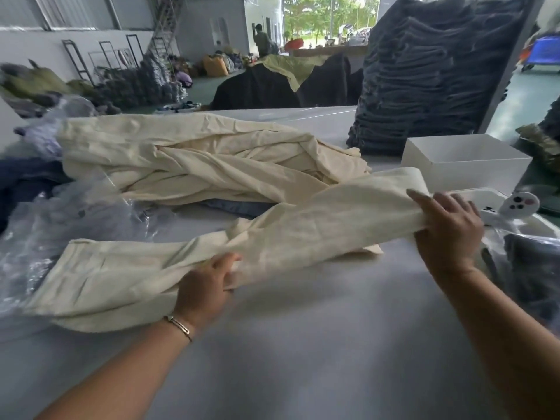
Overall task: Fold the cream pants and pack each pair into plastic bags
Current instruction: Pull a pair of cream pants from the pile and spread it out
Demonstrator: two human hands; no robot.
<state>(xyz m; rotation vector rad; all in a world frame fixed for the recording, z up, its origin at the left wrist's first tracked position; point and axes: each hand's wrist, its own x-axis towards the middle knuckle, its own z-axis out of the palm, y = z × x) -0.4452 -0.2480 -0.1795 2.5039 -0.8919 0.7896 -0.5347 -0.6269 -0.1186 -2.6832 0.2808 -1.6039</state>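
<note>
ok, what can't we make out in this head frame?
- Left hand fingertips: tucked under the pants, so its grip is partly hidden.
- Pants' left end: blurred and overlapping the plastic bags.
- Blue cloth: mostly covered by the cream pile.
- White box contents: hidden behind its wall.
- Right hand thumb: hidden behind the pants.

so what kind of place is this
Most likely a garment factory or packing warehouse: a tall stack of folded dark garments stands on the white table, more cream pants wait in a heap, and clothing piles cover the hall floor behind.
</note>
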